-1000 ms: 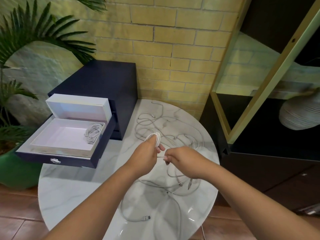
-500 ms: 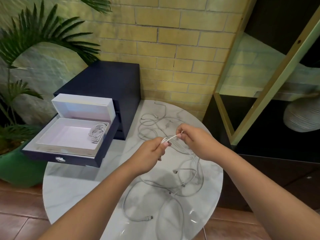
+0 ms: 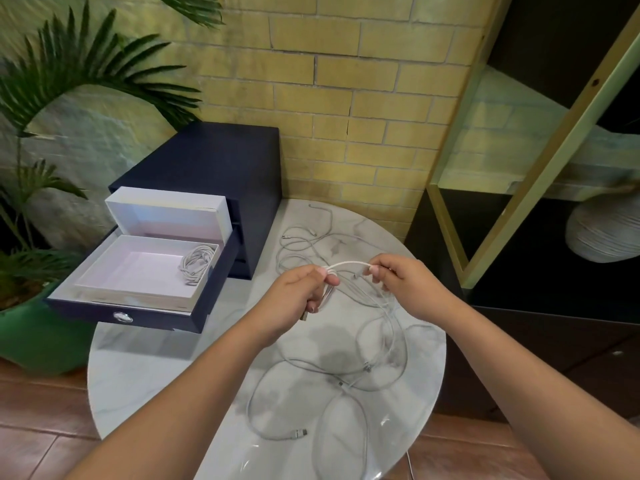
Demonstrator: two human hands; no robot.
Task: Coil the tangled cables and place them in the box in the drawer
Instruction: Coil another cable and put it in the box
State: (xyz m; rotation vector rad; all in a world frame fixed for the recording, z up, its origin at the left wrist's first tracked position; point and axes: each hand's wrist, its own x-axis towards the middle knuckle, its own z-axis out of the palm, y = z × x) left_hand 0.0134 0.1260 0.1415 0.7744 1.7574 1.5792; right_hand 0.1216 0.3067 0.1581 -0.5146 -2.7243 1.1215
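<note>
over the marble table [image 3: 145, 368], the left hand [image 3: 298, 299] curls its fingers round a small coil of white cable [image 3: 349, 264], and the right hand [image 3: 405, 285] pinches the free run between thumb and fingertip. the rest trails into the tangled cables [image 3: 367, 368] below, and a snag there could jerk the loops loose. one coiled cable [image 3: 195, 265] lies in the box [image 3: 138, 271] in the open drawer [image 3: 166, 322].

text: none legible | white box [image 3: 131, 271]: plain faces, no print readable | dark drawer cabinet [image 3: 214, 157]: no label or number readable | cables [image 3: 349, 263]: plugs too small to show any marking
</note>
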